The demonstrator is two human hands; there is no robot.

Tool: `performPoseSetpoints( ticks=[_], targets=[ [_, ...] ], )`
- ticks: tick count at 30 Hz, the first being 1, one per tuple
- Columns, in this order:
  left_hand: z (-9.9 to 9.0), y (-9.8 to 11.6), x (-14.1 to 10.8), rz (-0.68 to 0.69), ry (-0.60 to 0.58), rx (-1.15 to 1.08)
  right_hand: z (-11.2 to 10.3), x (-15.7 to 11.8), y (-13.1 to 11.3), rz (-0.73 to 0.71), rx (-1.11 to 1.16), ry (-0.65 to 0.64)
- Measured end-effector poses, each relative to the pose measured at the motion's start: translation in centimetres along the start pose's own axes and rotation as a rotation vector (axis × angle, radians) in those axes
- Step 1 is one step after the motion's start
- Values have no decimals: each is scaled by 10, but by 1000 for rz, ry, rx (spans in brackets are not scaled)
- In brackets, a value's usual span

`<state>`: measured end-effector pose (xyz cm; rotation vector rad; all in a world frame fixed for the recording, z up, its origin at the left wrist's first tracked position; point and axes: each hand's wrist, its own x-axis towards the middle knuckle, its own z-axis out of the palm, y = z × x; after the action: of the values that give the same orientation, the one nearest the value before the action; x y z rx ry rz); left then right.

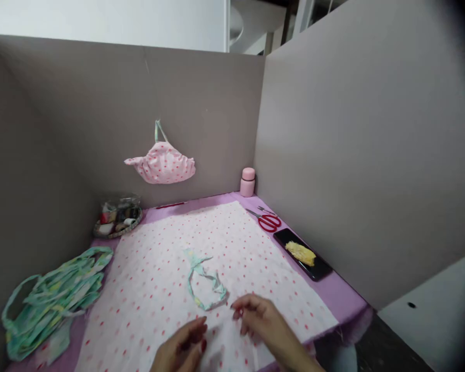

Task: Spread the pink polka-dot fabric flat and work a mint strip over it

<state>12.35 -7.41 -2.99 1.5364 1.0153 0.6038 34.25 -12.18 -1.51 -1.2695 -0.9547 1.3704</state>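
White cloth with red and pink dots (170,237) lies spread over the table. Near its middle rests a loop of green and yellow fabric strip (196,297). My left hand (184,343) is at the front edge of the view, fingers curved with a gap between thumb and fingertips. To the right of it, my right hand (261,323) hovers low over the dotted cloth, just right of the strip loop, with its thumb and fingers bent and apart. Nothing can be made out in either hand.
Green strips (62,294) lie in a bundle at left, below a basket of thread (118,222). Red scissors (268,222), a phone (321,268) with a yellow piece (301,253) and a pink bottle (247,183) are at right. A dotted fabric piece (166,164) hangs on the back partition.
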Motion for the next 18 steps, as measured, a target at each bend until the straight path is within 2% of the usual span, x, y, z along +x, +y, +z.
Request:
performPoseSetpoints(
  ticks=[2, 5, 8, 11, 14, 18],
  targets=[
    [-12, -3, 3, 42, 92, 155, -10, 12, -3, -19, -134, 171],
    [-16, 1, 15, 183, 171, 427, -12, 33, -10, -123, -316, 159],
    [-1, 9, 29, 347, 188, 594, -5, 52, -10, -156, -424, 131],
    [18, 15, 42, 421, 196, 691, 0, 65, -4, -121, -411, 130],
    [27, 17, 48, 409, 129, 715, -3, 72, 1, -101, -390, 108],
    [20, 17, 43, 344, 114, 535, -10, 79, 0, -93, -385, 103]
  ],
)
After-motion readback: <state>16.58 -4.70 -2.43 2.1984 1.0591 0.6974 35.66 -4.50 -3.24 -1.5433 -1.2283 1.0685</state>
